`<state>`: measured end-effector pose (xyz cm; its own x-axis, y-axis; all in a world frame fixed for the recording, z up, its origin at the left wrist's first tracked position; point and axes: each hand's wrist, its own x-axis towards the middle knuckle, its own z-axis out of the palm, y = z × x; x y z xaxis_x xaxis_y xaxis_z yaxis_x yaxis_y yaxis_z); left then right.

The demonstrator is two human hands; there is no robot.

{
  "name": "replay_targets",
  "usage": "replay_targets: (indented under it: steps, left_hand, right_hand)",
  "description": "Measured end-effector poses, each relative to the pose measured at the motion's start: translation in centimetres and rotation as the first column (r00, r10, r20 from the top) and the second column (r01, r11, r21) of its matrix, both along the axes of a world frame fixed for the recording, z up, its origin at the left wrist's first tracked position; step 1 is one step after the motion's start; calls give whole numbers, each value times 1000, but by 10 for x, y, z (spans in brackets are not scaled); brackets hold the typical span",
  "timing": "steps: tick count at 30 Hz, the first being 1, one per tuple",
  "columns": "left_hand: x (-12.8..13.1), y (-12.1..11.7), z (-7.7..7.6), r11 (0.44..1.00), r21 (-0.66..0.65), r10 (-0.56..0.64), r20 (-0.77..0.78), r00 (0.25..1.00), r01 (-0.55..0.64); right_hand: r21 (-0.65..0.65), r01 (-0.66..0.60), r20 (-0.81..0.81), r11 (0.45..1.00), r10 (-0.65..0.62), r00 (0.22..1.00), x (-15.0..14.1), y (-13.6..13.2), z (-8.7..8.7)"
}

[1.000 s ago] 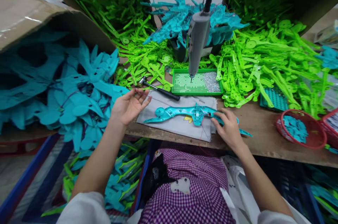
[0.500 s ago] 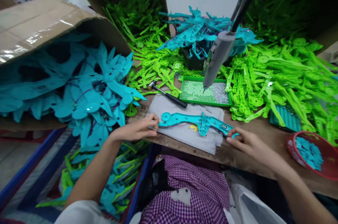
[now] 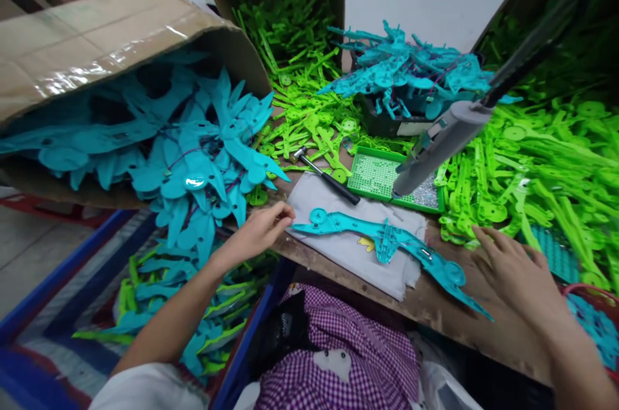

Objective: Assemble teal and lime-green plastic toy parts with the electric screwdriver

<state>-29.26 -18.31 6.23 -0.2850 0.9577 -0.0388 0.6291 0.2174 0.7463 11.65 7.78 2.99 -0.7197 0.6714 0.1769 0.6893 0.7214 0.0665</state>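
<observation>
The step in hand looks like a changeover between handling the turquoise part (image 3: 355, 224) and reaching among the loose pieces, though that is a judgement; the turquoise part lies across the pale cloth (image 3: 338, 249), its right end reaching past the cloth over the wooden bench (image 3: 488, 291); the left hand (image 3: 256, 229) is at its left tip, fingertips drawn close together, and whether they pinch anything or touch the tip I cannot tell; the right hand (image 3: 522, 278) is empty as far as it shows, its fingers spread beside the heap of lime-green parts (image 3: 503, 165), contact unclear; a pick from that heap would call for closing on one piece and freeing it from the tangle, with the turquoise part kept steady; the hammer (image 3: 329, 179) lies just behind that part, and the electric screwdriver (image 3: 438, 146) slants over the green tray (image 3: 374, 175); compared with half a second ago, the right hand is off the right end of the turquoise part and over by the heap, leaving that end uncovered, while the left hand remains by the left tip; the view is turned too, so the bench and screwdriver appear more slanted.
</observation>
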Motion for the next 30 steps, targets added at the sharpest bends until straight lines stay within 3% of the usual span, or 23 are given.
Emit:
replay_targets:
  steps: [3, 5, 6, 8, 10, 12, 15, 18, 22, 26, 28, 30]
  left_hand:
    - [0, 4, -14, 947, 125, 237, 347, 908, -295]
    - [8, -1, -26, 851, 189, 389, 398, 831, -489]
    - [16, -6, -31, 801, 219, 468, 351, 811, -557]
    - [37, -20, -43, 760, 232, 586, 157, 795, -607]
    - [62, -31, -55, 798, 178, 594, -69, 801, -576]
    - [84, -35, -66, 866, 152, 500, -296, 814, -476]
    - [99, -29, -76, 896, 154, 438, -454, 776, -416]
    - [94, -25, -78, 921, 124, 385, -435, 814, -370]
    - [76, -38, -67, 947, 89, 322, -283, 904, -310]
    - [50, -55, -54, 877, 297, 452, -249, 857, -377]
    - [35, -59, -53, 849, 378, 486, -283, 827, -370]
    - [21, -57, -60, 854, 397, 476, -339, 811, -335]
  right_hand:
    - [47, 158, -279, 986, -139, 950, -28, -58, 1]
    - [-19, -18, -396, 1000, 9, 918, -61, -95, -2]
    - [-64, -132, -445, 989, 90, 891, -78, -110, -7]
    - [-127, -307, -485, 943, 210, 849, -112, -129, -18]
    - [-146, -375, -469, 915, 270, 841, -139, -135, -30]
    - [-141, -355, -414, 924, 271, 869, -156, -131, -40]
    - [-126, -304, -303, 944, 255, 918, -165, -122, -50]
    - [-110, -306, -229, 946, 276, 934, -163, -118, -55]
    - [-91, -303, -221, 949, 278, 935, -161, -119, -57]
    - [-93, -288, -262, 953, 256, 931, -162, -119, -57]
    - [-90, -267, -286, 960, 232, 930, -164, -119, -55]
    - [-81, -249, -305, 965, 214, 928, -165, -119, -54]
